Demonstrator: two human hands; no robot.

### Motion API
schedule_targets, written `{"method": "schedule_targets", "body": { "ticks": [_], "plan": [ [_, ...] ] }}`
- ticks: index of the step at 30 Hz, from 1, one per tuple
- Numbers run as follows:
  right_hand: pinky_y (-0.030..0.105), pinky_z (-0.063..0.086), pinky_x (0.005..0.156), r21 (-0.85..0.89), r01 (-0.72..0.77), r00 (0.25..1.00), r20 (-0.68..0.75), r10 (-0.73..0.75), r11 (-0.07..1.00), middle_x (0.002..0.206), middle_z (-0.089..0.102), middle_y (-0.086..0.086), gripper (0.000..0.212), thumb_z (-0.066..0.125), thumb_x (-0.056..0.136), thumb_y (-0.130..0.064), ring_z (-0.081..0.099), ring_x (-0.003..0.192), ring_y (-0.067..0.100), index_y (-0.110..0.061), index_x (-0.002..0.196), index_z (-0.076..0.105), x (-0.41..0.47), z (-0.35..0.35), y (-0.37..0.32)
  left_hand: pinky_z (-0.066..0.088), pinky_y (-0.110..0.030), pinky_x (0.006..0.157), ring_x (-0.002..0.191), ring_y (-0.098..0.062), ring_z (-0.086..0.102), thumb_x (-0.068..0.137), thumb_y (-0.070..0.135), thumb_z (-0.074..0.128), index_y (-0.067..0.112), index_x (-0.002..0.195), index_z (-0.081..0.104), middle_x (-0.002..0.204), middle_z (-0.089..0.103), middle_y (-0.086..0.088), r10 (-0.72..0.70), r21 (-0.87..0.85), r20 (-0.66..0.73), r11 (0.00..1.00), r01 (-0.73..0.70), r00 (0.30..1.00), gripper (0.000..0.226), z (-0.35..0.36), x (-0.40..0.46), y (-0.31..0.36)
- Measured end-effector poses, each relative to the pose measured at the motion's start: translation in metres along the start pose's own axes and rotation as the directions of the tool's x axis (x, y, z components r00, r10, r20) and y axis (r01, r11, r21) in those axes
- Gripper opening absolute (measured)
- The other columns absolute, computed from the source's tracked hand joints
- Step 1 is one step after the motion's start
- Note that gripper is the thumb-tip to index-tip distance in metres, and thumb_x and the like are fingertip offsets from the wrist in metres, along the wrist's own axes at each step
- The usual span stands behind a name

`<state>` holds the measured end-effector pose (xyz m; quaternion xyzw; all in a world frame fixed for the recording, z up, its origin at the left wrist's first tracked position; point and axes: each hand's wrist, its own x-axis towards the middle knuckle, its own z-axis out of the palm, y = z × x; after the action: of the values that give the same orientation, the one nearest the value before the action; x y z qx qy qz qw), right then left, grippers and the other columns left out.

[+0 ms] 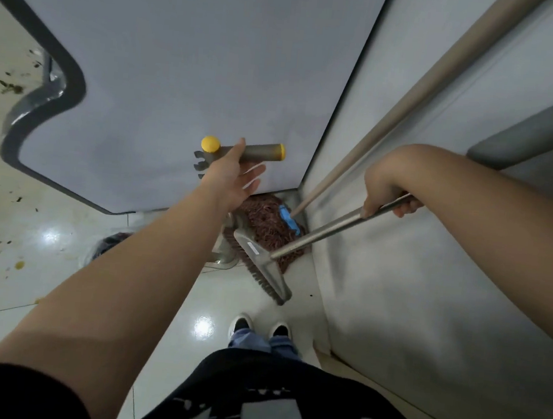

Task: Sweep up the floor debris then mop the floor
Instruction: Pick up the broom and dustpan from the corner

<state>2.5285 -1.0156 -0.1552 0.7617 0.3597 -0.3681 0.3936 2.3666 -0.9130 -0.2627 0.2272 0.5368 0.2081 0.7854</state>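
The broom (264, 269) hangs slanted in the corner, its grey head and dark bristles just above the floor, below and slightly left of the right hand (388, 194), which is curled firmly around its metal pole. Right behind the broom head lies the mop (267, 223), a heap of reddish-brown strands with a blue clip, resting on the floor in the corner between the two hands; its long pale handle (414, 97) leans up along the wall, passing just left of the right wrist. The left hand (234, 175) reaches forward with its fingers straight and spread, the thumb resting against the grey grip of the dustpan handle (247, 150), which has yellow caps at both ends; the hand has not closed around it, and whether the fingers touch it I cannot tell. The dustpan's clear pan (221, 258) sits on the floor below that hand, beside the broom head. Far off to the left of the left arm, dark bits of debris (10, 87) and yellowish spots are scattered over the glossy white floor tiles (47, 221). A large pale grey panel with a dark edge (182, 48) stands ahead of the left hand. The person's shoes (260, 327) stand close together below both hands.
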Motion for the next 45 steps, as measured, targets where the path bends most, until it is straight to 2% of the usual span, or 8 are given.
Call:
{"method": "schedule_targets", "body": {
  "ticks": [6, 16, 21, 26, 31, 36, 41, 45],
  "plan": [
    [0.024, 0.042, 0.049, -0.103, -0.069, 0.998, -0.001, 0.069, 0.992, 0.065, 0.053, 0.008, 0.043, 0.053, 0.094, -0.036, 0.048, 0.050, 0.015, -0.002, 0.069, 0.046, -0.020, 0.006, 0.001, 0.045, -0.024, 0.066, 0.083, -0.015, 0.064, 0.095, 0.034, 0.051, 0.016, 0.090, 0.052, 0.091, 0.063, -0.006, -0.014, 0.147, 0.032, 0.989, 0.009, 0.999, 0.018, -0.036, -0.015, 0.000],
    [0.023, 0.038, 0.051, -0.079, -0.136, 0.989, 0.040, 0.139, 0.988, 0.071, 0.048, 0.009, 0.033, 0.048, 0.098, -0.033, 0.044, 0.054, 0.015, 0.000, 0.093, 0.050, -0.017, 0.056, 0.024, 0.041, -0.018, 0.044, 0.035, -0.014, 0.052, 0.088, 0.021, 0.049, 0.010, 0.067, 0.047, 0.041, 0.053, -0.004, -0.004, 0.413, -0.105, 0.909, 0.047, 0.995, 0.024, -0.100, -0.084, -0.036],
    [0.021, 0.037, 0.049, -0.139, -0.010, 0.999, -0.051, 0.002, 0.990, 0.069, 0.046, 0.006, 0.030, 0.045, 0.099, -0.027, 0.043, 0.056, 0.014, -0.004, 0.080, 0.048, 0.005, 0.100, 0.027, 0.043, -0.027, 0.058, 0.062, -0.017, 0.054, 0.083, 0.045, 0.058, 0.015, 0.084, 0.054, 0.071, 0.055, -0.003, 0.117, 0.485, -0.278, 0.874, 0.034, 0.953, 0.031, -0.127, -0.125, -0.065],
    [0.027, 0.037, 0.051, 0.131, 0.054, 0.999, -0.015, -0.052, 0.990, 0.062, 0.051, 0.012, 0.038, 0.047, 0.099, -0.021, 0.045, 0.054, 0.020, -0.001, 0.067, 0.043, 0.029, 0.152, 0.039, 0.050, -0.042, 0.091, 0.098, -0.032, 0.061, 0.082, 0.052, 0.060, 0.004, 0.108, 0.059, 0.104, 0.063, -0.016, 0.342, 0.634, -0.451, 0.773, 0.026, 0.824, 0.055, -0.145, -0.168, -0.094],
    [0.021, 0.032, 0.045, 0.465, -0.002, 0.998, 0.061, -0.030, 0.886, 0.061, 0.048, 0.015, 0.040, 0.047, 0.099, -0.024, 0.041, 0.048, 0.019, 0.001, 0.067, 0.043, 0.046, 0.214, 0.030, 0.044, -0.011, 0.040, 0.051, -0.009, 0.057, 0.089, 0.027, 0.059, 0.007, 0.083, 0.058, 0.070, 0.059, -0.004, 0.360, 0.584, -0.370, 0.807, -0.087, 0.856, 0.021, -0.161, -0.220, -0.124],
    [0.015, 0.029, 0.036, 0.563, -0.026, 0.992, 0.119, -0.050, 0.826, 0.057, 0.043, 0.011, 0.047, 0.042, 0.100, -0.034, 0.039, 0.034, 0.015, -0.001, 0.065, 0.042, 0.042, 0.255, -0.002, 0.045, -0.016, 0.042, 0.039, -0.004, 0.048, 0.091, 0.014, 0.057, 0.008, 0.082, 0.053, 0.065, 0.049, -0.003, 0.263, 0.344, -0.268, 0.925, -0.163, 0.927, 0.012, -0.187, -0.260, -0.152],
    [0.015, 0.027, 0.036, 0.590, 0.025, 0.982, 0.138, -0.130, 0.807, 0.026, 0.038, 0.005, 0.048, 0.038, 0.101, -0.032, 0.029, 0.014, 0.010, -0.003, 0.063, 0.039, 0.021, 0.280, -0.047, 0.043, -0.019, 0.042, 0.040, -0.005, 0.044, 0.090, 0.018, 0.058, 0.010, 0.081, 0.048, 0.065, 0.045, -0.002, 0.259, 0.410, -0.278, 0.903, -0.130, 0.925, 0.016, -0.232, -0.300, -0.184],
    [0.005, 0.020, 0.028, 0.547, 0.000, 0.961, 0.232, -0.152, 0.837, 0.025, 0.030, 0.003, 0.054, 0.033, 0.102, -0.039, 0.024, 0.014, 0.010, -0.009, 0.056, 0.035, -0.005, 0.304, -0.084, 0.045, -0.021, 0.046, 0.043, -0.006, 0.047, 0.087, 0.023, 0.062, 0.012, 0.078, 0.051, 0.059, 0.050, 0.003, 0.269, 0.446, -0.309, 0.888, -0.111, 0.912, 0.018, -0.277, -0.345, -0.213]
  ]
}}
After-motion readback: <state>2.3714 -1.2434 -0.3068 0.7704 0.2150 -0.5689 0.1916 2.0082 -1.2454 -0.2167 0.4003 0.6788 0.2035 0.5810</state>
